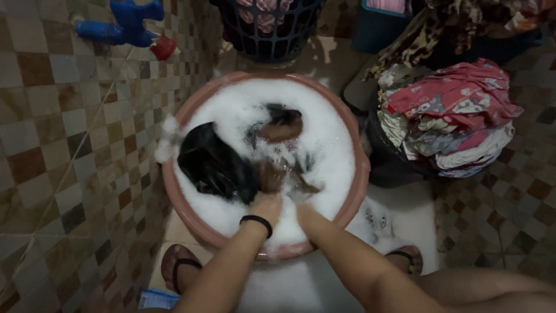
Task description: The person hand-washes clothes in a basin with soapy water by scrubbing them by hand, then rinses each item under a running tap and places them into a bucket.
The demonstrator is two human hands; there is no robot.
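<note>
Cloth (pixel 217 165), dark and soaked, lies bunched in the left half of the basin (pixel 362 174), half above the suds (pixel 324 145).

Head view: pink round basin on a tiled floor (pixel 75 145), filled with white foam. Both forearms reach in from below. Left hand (pixel 267 200), black band (pixel 256 222) at the wrist, is clenched on the near edge of the cloth. Right hand (pixel 298 197) sits just beside it, sunk in foam and blurred; I cannot tell whether it grips or lies flat. A second brownish fold (pixel 281 127) shows farther back among the suds.

Around: a heap of dry printed clothes (pixel 452 116) in a dark tub right of the basin, a dark basket (pixel 269 29) behind it, a blue toy (pixel 124 23) top left. Sandalled feet (pixel 179 266) flank the near rim. Foam clings to the basin's left rim and sits on the floor at right.

Risks, as I judge them: suds already over the rim make the tiles slick under the sandals. Hard scrubbing near the edge could slop more water out. Splash toward the right could wet the dry heap, which stands close to the basin.
</note>
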